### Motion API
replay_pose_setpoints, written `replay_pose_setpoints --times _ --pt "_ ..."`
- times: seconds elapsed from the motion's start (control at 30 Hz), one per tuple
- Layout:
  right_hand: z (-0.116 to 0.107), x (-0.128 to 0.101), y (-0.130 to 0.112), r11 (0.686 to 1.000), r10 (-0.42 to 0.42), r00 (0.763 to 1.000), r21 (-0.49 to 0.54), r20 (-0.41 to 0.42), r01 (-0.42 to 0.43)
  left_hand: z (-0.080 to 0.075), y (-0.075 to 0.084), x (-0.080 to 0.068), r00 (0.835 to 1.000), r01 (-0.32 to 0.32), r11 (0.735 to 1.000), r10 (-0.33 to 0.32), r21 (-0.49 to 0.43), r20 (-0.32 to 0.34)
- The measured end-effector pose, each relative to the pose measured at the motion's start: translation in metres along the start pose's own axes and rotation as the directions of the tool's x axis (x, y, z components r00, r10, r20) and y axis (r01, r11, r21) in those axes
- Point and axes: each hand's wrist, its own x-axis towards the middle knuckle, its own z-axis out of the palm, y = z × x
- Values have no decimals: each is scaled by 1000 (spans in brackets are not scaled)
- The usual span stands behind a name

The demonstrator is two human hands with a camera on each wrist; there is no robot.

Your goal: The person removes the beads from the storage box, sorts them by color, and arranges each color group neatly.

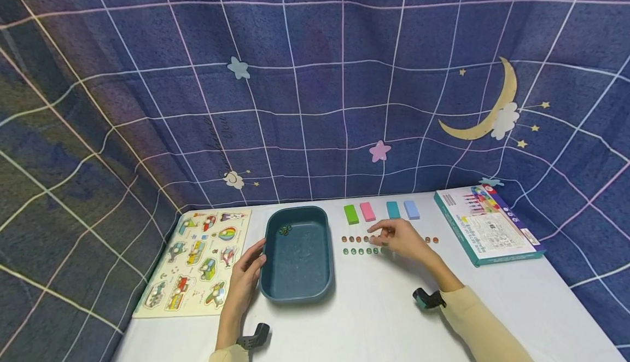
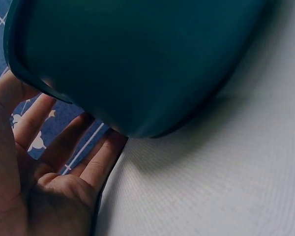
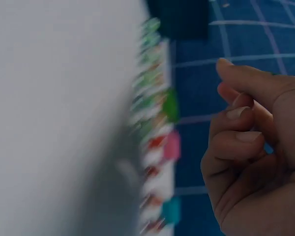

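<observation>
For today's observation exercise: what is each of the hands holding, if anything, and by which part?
The left hand rests open against the teal tray's left rim. The right hand hovers, fingers curled, over the rows of beads; whether it pinches one cannot be told.

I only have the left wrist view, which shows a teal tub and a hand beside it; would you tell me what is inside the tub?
Observer: The teal tub holds a few small dark green beads near its far end.
Operator: Thank you. Where is the other hand?
Observer: The right hand is over two rows of beads on the white table.
Operator: Anything behind those rows?
Observer: Four blocks: green, pink, teal and blue.
</observation>
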Motion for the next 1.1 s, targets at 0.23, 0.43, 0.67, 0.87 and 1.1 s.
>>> replay_pose_setpoints --times 0.23,0.43,0.67,0.87,1.1 --pt "33 50 -65 994 -58 997 96 49 53 -1 1 0 1000 -2 1000 2 5 -1" --pt "88 98 -104 980 -78 994 191 77 62 -1 1 1 1000 -3 1000 3 1 -2" --pt "142 132 -105 998 27 995 51 92 -32 0 -2 1 1000 -11 999 11 -31 16" --pt "164 137 -95 987 71 995 -146 74 -59 -1 -3 1 999 -21 998 23 -52 32" --pt "171 136 -93 977 79 995 -201 56 -66 -2 -3 1 998 -30 998 33 -58 47"
